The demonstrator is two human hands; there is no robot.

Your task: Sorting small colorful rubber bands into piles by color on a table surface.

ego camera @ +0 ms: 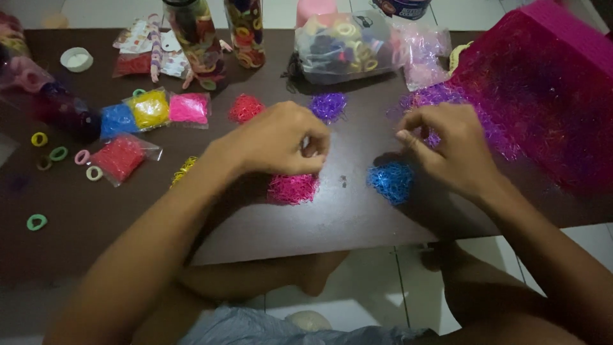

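At frame centre, the left hand (278, 140) is curled shut just above the pink pile (292, 189); the right hand (447, 147) pinches something tiny, blue pile (391, 181) lower-left of it.

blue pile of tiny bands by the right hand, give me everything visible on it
The blue pile is a loose, flat heap of very small bright blue loops, apparently thin elastic bands, tangled together with ragged edges. It lies unbagged on the dark brown table, near the front edge. The right hand hovers just above and behind it, fingers pinched; whether they touch the pile cannot be told. A pink pile lies apart to its left.
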